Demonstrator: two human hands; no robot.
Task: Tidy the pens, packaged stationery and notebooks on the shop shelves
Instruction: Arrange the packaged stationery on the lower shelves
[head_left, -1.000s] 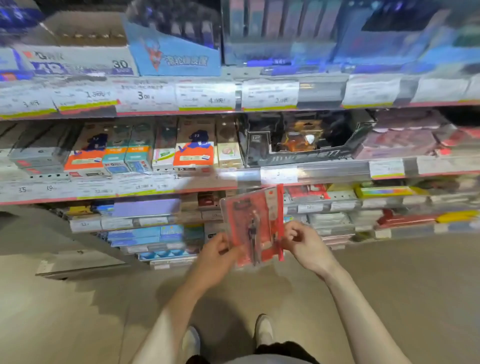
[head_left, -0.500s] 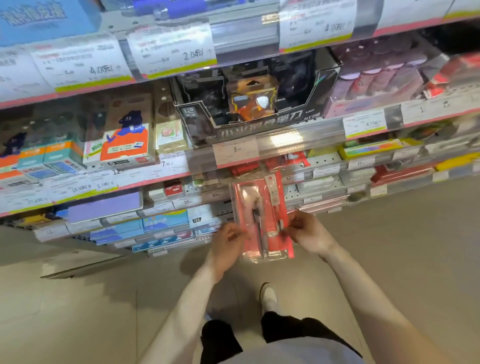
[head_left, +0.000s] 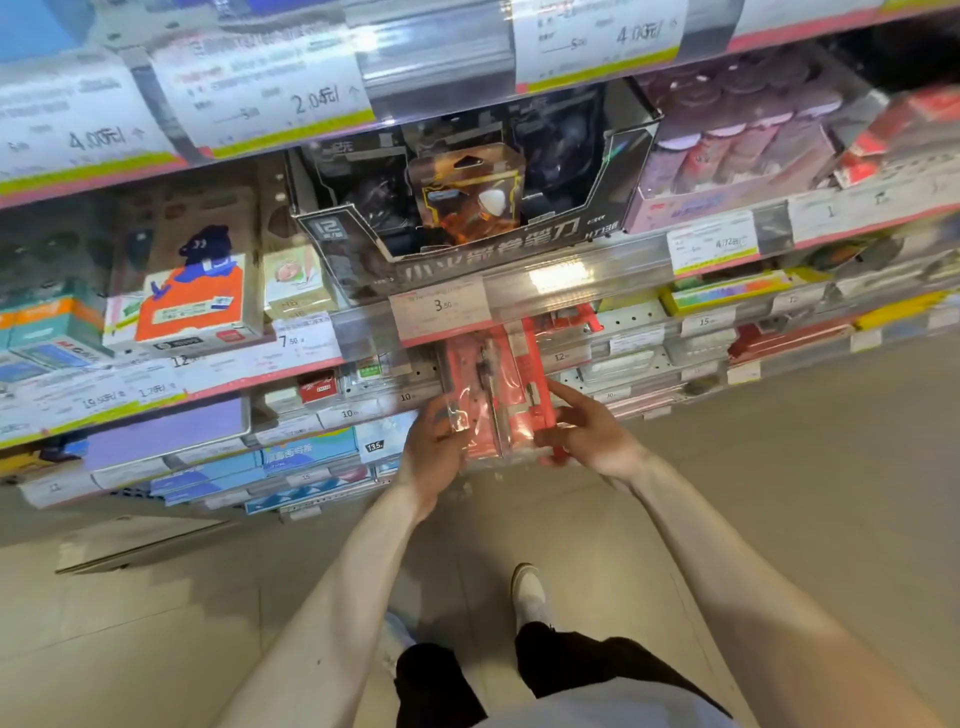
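Tiered shop shelves (head_left: 571, 291) are filling the upper half of the head view, their clear front rails carrying price labels (head_left: 439, 306), while pale floor tiles (head_left: 156, 623) are spreading out below. On the shelf just above the hands, a black display carton (head_left: 363, 244) is sitting with an orange-and-clear boxed item (head_left: 467, 195) standing upright inside it; a pink tray of small jars (head_left: 727, 156) is lying just to its right, and an orange and blue boxed product (head_left: 200, 296) is standing to its left. Lower tiers are holding a flat purple pack (head_left: 166, 431) and blue packs (head_left: 306, 452). A person is standing before the shelving, both bare forearms reaching forward and one white shoe (head_left: 527, 592) showing on the floor. The red blister pack (head_left: 493, 395) is being held upright between both hands, its top edge tucking under the rail of the middle shelf, in front of a lower tier. The left hand (head_left: 434, 457) is gripping the pack's left edge with curled fingers, while the right hand (head_left: 587, 431) is pinching its lower right edge, the index finger (head_left: 563, 389) extending along the pack's side. The pack appears to contain a dark metal tool, though motion blur is making that uncertain.
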